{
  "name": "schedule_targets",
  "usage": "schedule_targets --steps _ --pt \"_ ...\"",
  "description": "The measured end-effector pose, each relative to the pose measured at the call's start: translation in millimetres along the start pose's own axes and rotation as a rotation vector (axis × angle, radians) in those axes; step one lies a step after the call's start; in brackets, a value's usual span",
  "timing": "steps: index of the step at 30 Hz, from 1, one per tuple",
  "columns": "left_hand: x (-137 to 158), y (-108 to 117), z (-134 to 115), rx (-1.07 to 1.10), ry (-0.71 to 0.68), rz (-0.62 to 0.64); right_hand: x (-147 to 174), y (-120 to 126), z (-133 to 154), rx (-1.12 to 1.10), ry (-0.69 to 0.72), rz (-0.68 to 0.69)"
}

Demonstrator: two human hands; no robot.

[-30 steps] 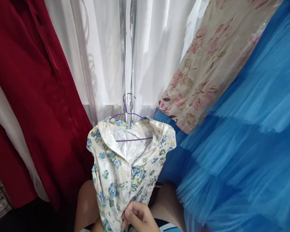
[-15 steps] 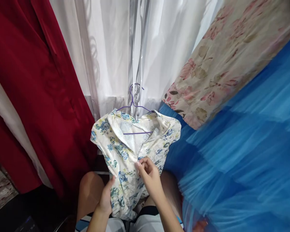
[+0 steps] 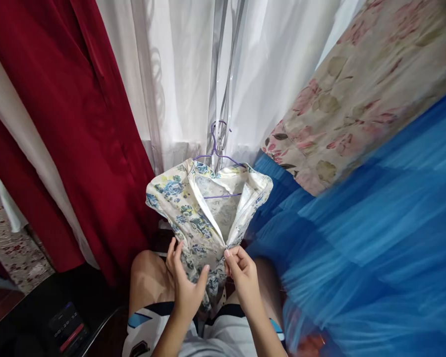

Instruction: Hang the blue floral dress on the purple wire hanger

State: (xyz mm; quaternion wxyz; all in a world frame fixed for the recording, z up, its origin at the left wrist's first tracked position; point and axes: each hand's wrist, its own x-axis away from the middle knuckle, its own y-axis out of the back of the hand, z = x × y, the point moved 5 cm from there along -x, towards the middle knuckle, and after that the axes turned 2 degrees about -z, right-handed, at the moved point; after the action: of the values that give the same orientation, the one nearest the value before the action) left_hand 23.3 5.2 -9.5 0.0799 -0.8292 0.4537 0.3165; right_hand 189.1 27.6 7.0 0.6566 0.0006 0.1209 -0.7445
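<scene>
A white blouse [image 3: 198, 218] with blue and yellow flowers hangs on a purple wire hanger [image 3: 223, 157], its front parted in a deep V. At the bottom of that V, my right hand [image 3: 243, 270] pinches the edge of the opening between thumb and fingers. Whether a small fastener is in the pinch is hidden. My left hand [image 3: 187, 285] rests against the blouse's lower left side, fingers and thumb spread apart. The blouse's lower part bunches between my knees.
Silver ribbons [image 3: 223, 74] hang down to the hanger before a white curtain [image 3: 186, 74]. Red cloth [image 3: 107, 148] hangs left; floral cloth [image 3: 319, 124] and blue tulle [image 3: 357, 238] hang right. A phone [image 3: 69, 325] lies on a black surface at lower left.
My left hand has moved from the blouse's lower edge up and right, and its fingers now spread. The front opening gapes wider. The view has shifted left, revealing the phone.
</scene>
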Motion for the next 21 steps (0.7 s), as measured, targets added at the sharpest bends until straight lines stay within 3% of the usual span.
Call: schedule_targets --steps 3,6,10,18,21 --pt "1 -19 -24 0.061 -0.116 0.188 6 -7 1 -0.025 -0.011 0.022" --pt "2 -37 -27 0.213 0.001 0.367 12 -12 3 -0.029 -0.02 0.039" --pt "9 -47 -23 0.302 0.149 0.506 19 -13 4 -0.066 -0.047 0.065" --pt "9 -38 -29 0.35 0.157 0.388 22 -17 12 -0.041 -0.046 0.079" --pt "2 -38 -33 0.303 0.112 0.44 24 -17 19 -0.017 -0.043 0.074"
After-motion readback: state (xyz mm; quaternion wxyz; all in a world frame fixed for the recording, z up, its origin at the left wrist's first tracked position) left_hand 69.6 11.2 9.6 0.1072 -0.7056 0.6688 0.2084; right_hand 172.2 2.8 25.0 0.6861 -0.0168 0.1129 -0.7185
